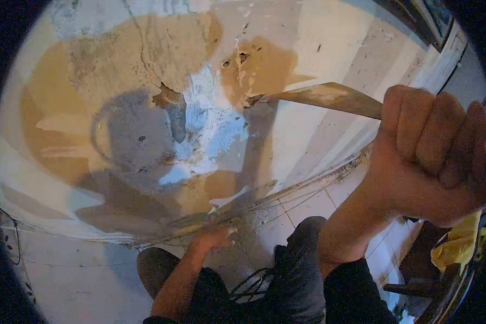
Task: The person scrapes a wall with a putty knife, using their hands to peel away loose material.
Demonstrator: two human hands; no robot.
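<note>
My right hand (432, 140) is closed in a fist, with a putty knife (332, 100) sticking out of it to the left. The blade's tip meets the wall (329, 32) at a small chipped hole (255, 100). The handle is hidden inside my fingers. Lower down, my left hand (215, 238) hangs in front of the base of the wall, between my knees. Its fingers look curled, with white specks at the tips; what they hold, if anything, cannot be made out. Around the blade, the paint is peeled in brown, grey and white patches.
A larger broken hole (168, 96) lies left of the blade, with a crack running up from it. Pale floor tiles (308, 208) meet the wall below. At the lower right are a yellow cloth or bag (454, 249) and a dark object. A dark frame (434, 21) stands upper right.
</note>
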